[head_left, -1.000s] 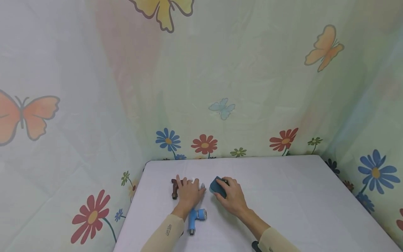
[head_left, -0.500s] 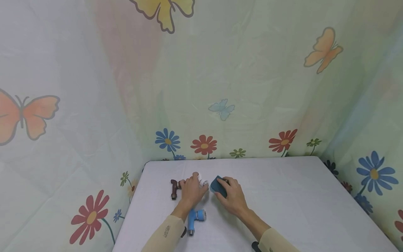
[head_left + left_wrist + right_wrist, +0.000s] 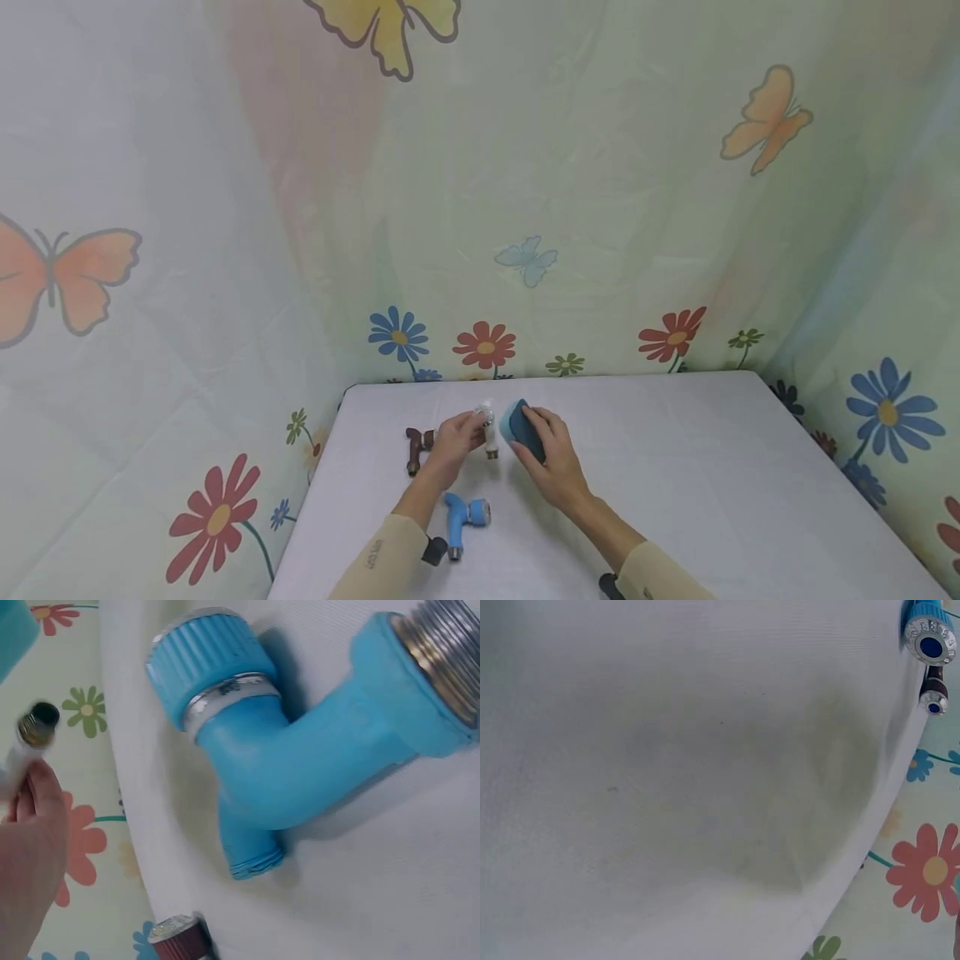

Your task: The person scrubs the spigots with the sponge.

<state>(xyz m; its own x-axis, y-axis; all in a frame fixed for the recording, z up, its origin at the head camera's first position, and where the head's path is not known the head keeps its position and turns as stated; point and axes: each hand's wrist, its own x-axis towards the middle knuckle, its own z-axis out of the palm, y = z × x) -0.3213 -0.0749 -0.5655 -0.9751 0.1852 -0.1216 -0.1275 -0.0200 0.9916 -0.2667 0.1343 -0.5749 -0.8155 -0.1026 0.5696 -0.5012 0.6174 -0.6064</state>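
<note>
In the head view my left hand (image 3: 452,446) holds a white water tap (image 3: 492,442) with a shiny metal end, raised above the table. The left wrist view shows that hand (image 3: 34,862) at its left edge, fingers round the white tap (image 3: 19,761), whose threaded end points up. My right hand (image 3: 558,471) grips a sponge-like block (image 3: 527,432), dark teal on one side and light blue on the other. The block is tilted, its light side facing the white tap, with a small gap between them. The right wrist view does not show the block.
A blue tap (image 3: 456,527) lies on the white-covered table (image 3: 675,483) below my left hand, large in the left wrist view. A brown tap (image 3: 414,454) lies left of that hand. Behind the table hangs a curtain (image 3: 600,167) printed with flowers and butterflies.
My left hand has picked the white tap up from the table beside the brown one and turned it. My right hand has tilted the teal block towards it.
</note>
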